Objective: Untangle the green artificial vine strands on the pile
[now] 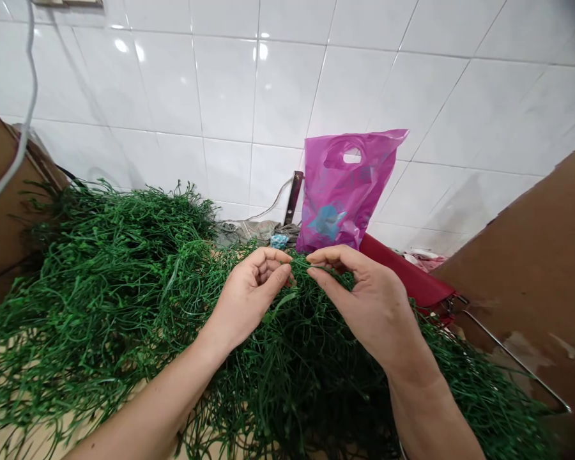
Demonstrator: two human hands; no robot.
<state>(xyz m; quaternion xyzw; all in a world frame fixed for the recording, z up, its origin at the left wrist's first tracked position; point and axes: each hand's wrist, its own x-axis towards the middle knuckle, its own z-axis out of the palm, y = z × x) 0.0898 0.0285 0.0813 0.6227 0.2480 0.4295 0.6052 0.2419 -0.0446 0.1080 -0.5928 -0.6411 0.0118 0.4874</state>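
My left hand and my right hand meet near the middle of the view, a small gap between their fingertips. Each hand is closed in a pinch of thumb and forefinger. Between them runs a thin green stem, which looks like part of an artificial plant. The stem's ends are hard to make out against the green behind. Below and around both hands spreads a large tangled heap of similar green stems, many with small budlike tips.
A purple plastic bag stands against the white tiled wall. Right of it lies a red bag. Cardboard rises at the right, with another cardboard box at the left. A white cable hangs at the upper left.
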